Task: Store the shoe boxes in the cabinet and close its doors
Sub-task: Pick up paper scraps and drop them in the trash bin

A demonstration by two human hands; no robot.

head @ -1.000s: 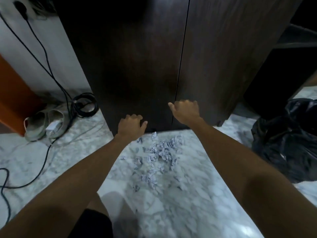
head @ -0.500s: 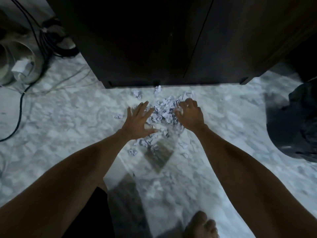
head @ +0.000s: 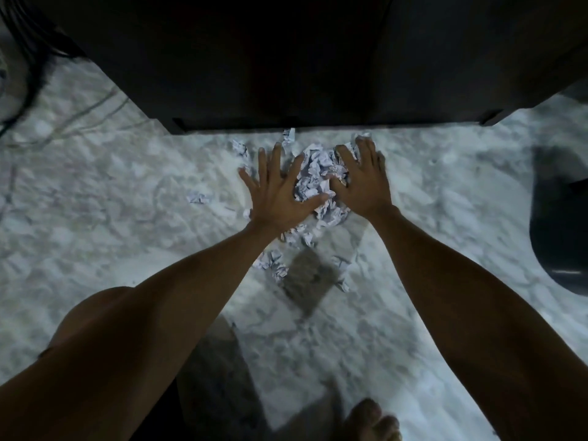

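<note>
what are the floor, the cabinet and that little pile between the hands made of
Floor: looks like polished marble or marble-look tile, pale with grey veining and a soft sheen.
Cabinet: dark brown wood or wood-look laminate, too dim here to tell which.
Pile: crumpled white paper scraps, creased and sharp-folded, between the left hand and right hand.

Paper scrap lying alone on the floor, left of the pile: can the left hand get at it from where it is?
Probably yes. The scrap lies in the open on the floor, and the left hand is spread flat just beside it with nothing between.
</note>
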